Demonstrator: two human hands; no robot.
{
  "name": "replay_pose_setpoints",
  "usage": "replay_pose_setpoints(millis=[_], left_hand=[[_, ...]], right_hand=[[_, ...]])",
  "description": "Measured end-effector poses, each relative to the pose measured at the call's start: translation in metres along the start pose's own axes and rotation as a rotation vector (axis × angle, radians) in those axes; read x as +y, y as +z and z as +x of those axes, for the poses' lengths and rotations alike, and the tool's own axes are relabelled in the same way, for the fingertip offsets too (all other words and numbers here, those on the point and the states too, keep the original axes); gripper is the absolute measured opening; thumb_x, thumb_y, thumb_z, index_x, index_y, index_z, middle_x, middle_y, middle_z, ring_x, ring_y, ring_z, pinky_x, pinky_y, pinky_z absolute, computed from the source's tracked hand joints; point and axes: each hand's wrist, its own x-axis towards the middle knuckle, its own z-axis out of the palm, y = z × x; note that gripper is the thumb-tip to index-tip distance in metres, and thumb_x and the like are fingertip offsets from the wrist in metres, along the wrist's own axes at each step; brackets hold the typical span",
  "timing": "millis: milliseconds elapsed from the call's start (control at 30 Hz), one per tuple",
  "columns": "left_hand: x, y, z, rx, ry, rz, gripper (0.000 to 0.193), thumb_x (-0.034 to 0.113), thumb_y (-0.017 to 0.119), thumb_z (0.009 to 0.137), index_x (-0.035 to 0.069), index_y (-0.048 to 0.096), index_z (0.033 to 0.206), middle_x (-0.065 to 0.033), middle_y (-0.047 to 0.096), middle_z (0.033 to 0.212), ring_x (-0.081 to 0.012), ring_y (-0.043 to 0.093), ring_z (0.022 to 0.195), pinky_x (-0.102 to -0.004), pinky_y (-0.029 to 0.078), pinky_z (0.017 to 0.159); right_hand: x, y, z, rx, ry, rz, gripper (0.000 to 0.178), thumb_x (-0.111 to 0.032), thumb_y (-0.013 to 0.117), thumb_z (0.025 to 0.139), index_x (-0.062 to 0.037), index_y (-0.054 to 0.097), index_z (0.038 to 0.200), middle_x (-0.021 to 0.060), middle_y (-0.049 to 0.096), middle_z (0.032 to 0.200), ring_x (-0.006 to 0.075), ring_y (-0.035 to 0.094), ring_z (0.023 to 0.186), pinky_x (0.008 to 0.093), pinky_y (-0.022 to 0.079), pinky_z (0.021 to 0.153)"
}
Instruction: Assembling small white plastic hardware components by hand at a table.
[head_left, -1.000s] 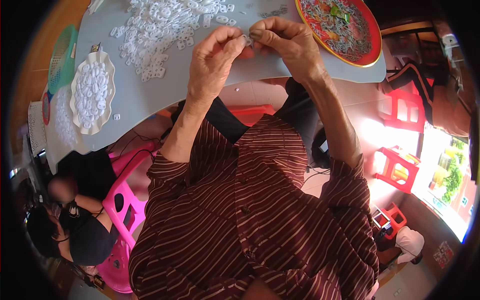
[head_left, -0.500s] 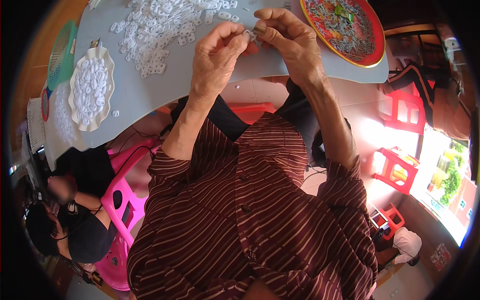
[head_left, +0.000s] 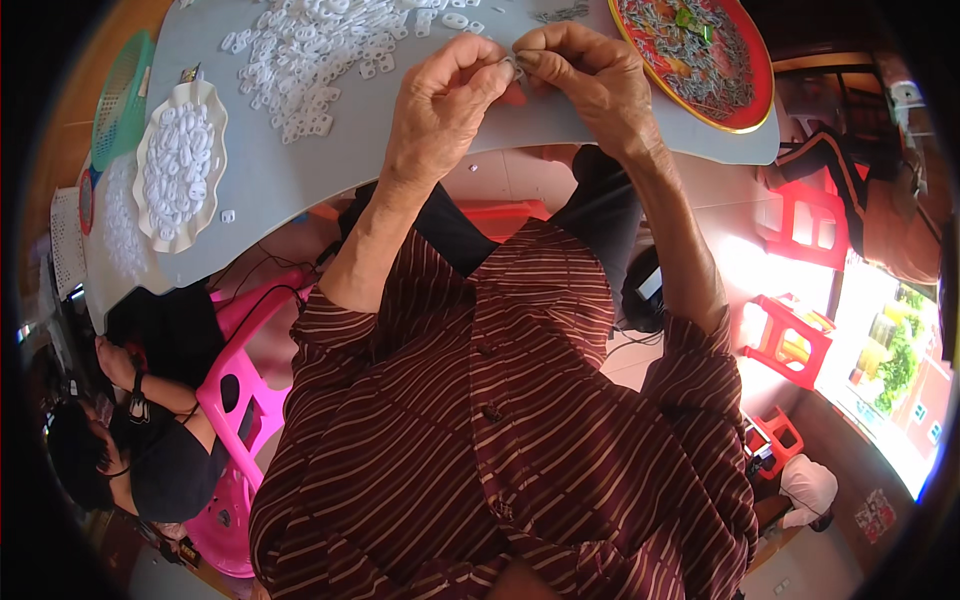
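Observation:
My left hand and my right hand meet fingertip to fingertip above the near edge of the grey table. Both are closed in a pinch. A small whitish piece shows at the left thumb and forefinger; its exact shape is mostly hidden. Whatever the right fingertips pinch against it is too small to make out. Beyond my left hand spreads a heap of small white plastic pieces with holes. By my right hand lies a red round tray with a gold rim, holding many thin grey metal pieces.
At the left stand a cream scalloped dish of white pieces and a green mesh basket. One white piece lies near the table edge. Another person sits by a pink chair at lower left. Red stools stand right.
Both hands have shifted slightly down and right in the picture, still pinched together. Thin grey pieces on the table beyond my right hand now show. The seated person's arm at left has moved.

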Motion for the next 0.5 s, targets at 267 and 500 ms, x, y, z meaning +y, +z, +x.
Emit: replay_pose_setpoints(millis=[267,500], left_hand=[[0.0,0.002,-0.003,-0.003,0.069,-0.046,0.012,0.013,0.058,0.088,0.001,0.058,0.087,0.0034,0.055,0.07,-0.0029,0.045,0.064,-0.0179,0.039,0.058],[-0.001,0.004,-0.003,0.007,0.147,0.037,0.011,0.013,0.057,0.088,0.002,0.059,0.087,0.0047,0.05,0.068,-0.0019,0.041,0.061,-0.0172,0.036,0.053]], right_hand=[[-0.008,0.003,0.0,-0.02,-0.06,-0.329,0.017,-0.017,0.065,0.085,0.0002,0.065,0.088,0.0032,0.064,0.072,0.0059,0.055,0.065,0.022,0.045,0.059],[-0.008,0.004,-0.001,0.043,0.012,-0.24,0.02,-0.02,0.063,0.086,-0.0002,0.065,0.086,0.0013,0.063,0.07,0.0056,0.052,0.062,0.0218,0.043,0.056]])
